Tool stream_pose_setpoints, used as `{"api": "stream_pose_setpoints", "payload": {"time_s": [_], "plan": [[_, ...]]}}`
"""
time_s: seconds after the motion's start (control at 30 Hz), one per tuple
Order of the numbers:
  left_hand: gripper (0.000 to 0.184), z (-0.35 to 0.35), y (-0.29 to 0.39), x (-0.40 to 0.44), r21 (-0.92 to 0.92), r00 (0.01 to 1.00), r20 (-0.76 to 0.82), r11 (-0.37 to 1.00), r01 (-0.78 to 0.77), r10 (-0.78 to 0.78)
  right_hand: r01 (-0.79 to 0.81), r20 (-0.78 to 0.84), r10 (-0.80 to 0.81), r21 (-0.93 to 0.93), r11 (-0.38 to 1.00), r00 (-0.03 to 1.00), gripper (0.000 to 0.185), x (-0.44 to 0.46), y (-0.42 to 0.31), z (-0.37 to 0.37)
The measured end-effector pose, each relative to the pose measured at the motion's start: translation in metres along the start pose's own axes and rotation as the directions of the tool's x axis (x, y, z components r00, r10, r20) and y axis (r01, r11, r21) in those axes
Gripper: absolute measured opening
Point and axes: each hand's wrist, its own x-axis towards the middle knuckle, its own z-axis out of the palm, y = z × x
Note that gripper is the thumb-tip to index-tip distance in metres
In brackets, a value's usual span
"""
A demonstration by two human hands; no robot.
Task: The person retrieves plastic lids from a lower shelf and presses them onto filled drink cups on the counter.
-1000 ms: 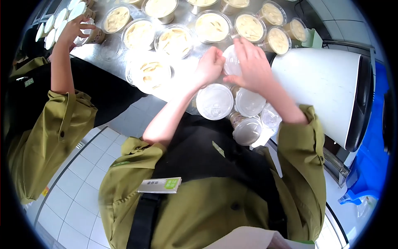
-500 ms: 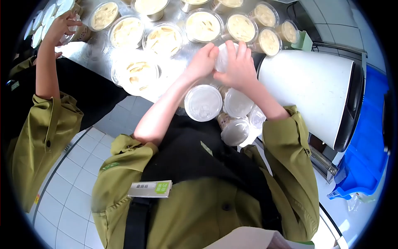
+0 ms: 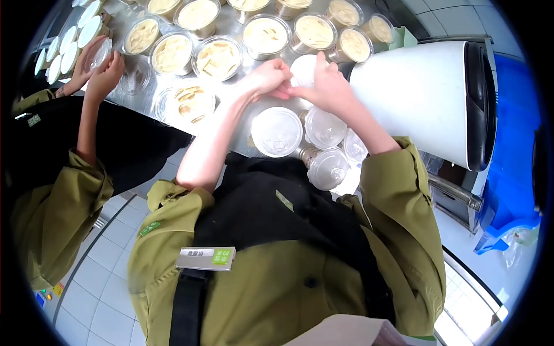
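Note:
At the table's near side, my left hand [image 3: 270, 78] has its fingers curled at the left near edge of a cup with a whitish plastic lid [image 3: 303, 69]. My right hand [image 3: 327, 86] wraps the right side of that same lid, its thumb reaching toward the left fingertips. The cup's body is mostly hidden beneath the lid and hands. Just below my wrists stand several lidded cups, among them a large one [image 3: 276, 132] and a smaller one [image 3: 328, 169]. Beyond my hands is an unlidded cup of pale yellow sliced food [image 3: 266, 34].
More filled cups [image 3: 217, 57] stand across the metal table [image 3: 235, 92]. At right is a white appliance [image 3: 410, 104], with a blue bin [image 3: 516, 127] past it. A co-worker's hands [image 3: 104, 72] hold a clear lid [image 3: 101, 53] at left, near several white-lidded cups [image 3: 70, 57].
My fingers have shifted from across the lid's top to its near edge, closer together. The co-worker has brought both hands together around a clear lid. The whole view has shifted slightly.

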Motion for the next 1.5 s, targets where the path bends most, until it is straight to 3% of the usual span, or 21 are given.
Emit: {"api": "stream_pose_setpoints", "payload": {"time_s": [0.13, 0.27, 0.43, 0.53, 0.57, 0.67, 0.7, 0.73, 0.8, 0.9, 1.0, 1.07, 1.13, 1.3, 1.5], "plan": [[0.024, 0.01, 0.001, -0.002, 0.016, 0.999, -0.033, 0.999, 0.041, -0.04, 0.033, 0.065, -0.027, -0.091, 0.995, 0.998, 0.107, 0.012, -0.004, -0.002], [0.026, 0.01, -0.007, 0.01, 0.132, 0.999, -0.038, 0.991, -0.023, 0.028, 0.08, 0.047, -0.074, -0.146, 0.986, 0.996, 0.101, 0.013, -0.007, -0.005], [0.027, 0.009, -0.015, 0.015, 0.293, 0.987, -0.099, 0.952, -0.091, 0.125, 0.051, 0.104, -0.042, -0.08, 0.995, 0.994, 0.11, 0.014, -0.005, -0.008], [0.029, 0.016, 0.0, 0.004, 0.193, 0.981, -0.189, 0.981, -0.004, 0.041, 0.123, 0.084, -0.116, -0.076, 0.99, 0.99, 0.12, 0.016, 0.018, 0.003], [0.027, 0.019, 0.002, 0.004, 0.193, 0.962, -0.252, 0.98, -0.054, 0.103, 0.161, 0.074, -0.155, -0.088, 0.983, 0.985, 0.124, 0.017, 0.025, 0.006], [0.023, 0.029, -0.005, 0.008, 0.165, 0.943, -0.26, 0.972, -0.167, 0.206, 0.08, 0.101, -0.09, 0.101, 0.992, 0.991, 0.128, 0.009, 0.019, -0.005], [0.018, 0.029, -0.011, 0.017, 0.084, 0.944, -0.28, 0.984, -0.157, 0.175, 0.01, 0.044, -0.015, 0.111, 0.994, 0.999, 0.127, 0.011, 0.02, 0.002], [0.013, 0.029, -0.011, 0.02, -0.165, 0.974, -0.218, 0.981, -0.101, 0.063, 0.017, -0.019, -0.015, 0.131, 0.991, 1.0, 0.122, 0.011, 0.019, -0.001], [0.007, 0.028, -0.01, 0.023, -0.223, 0.983, -0.182, 0.971, -0.081, 0.041, -0.014, -0.015, 0.014, 0.051, 0.999, 1.0, 0.114, 0.014, 0.017, -0.001], [0.006, 0.031, -0.009, 0.025, -0.2, 0.984, -0.176, 0.978, -0.064, 0.028, 0.035, 0.054, -0.037, 0.033, 0.999, 0.998, 0.105, 0.016, 0.017, -0.013], [0.012, 0.028, -0.008, 0.022, -0.175, 0.993, -0.119, 0.984, -0.034, 0.013, 0.059, -0.052, -0.059, 0.0, 0.998, 0.997, 0.101, 0.019, 0.027, 0.002], [0.02, 0.021, -0.005, 0.018, -0.203, 0.999, -0.033, 0.979, 0.005, -0.012, -0.019, -0.004, 0.019, -0.011, 1.0, 1.0, 0.112, 0.02, 0.028, 0.006], [0.02, 0.02, -0.008, 0.021, -0.151, 0.996, -0.038, 0.985, -0.082, 0.077, -0.104, 0.012, 0.104, -0.009, 0.995, 0.995, 0.118, 0.019, 0.021, 0.007], [0.016, 0.025, -0.009, 0.031, -0.102, 0.996, -0.051, 0.991, -0.083, 0.078, -0.105, -0.032, 0.106, 0.013, 0.994, 0.994, 0.115, 0.014, 0.021, 0.006], [0.025, 0.031, -0.007, 0.023, -0.172, 0.994, 0.005, 0.98, -0.105, 0.107, -0.161, -0.007, 0.161, -0.005, 0.987, 0.987, 0.113, 0.011, 0.034, -0.004]]}}
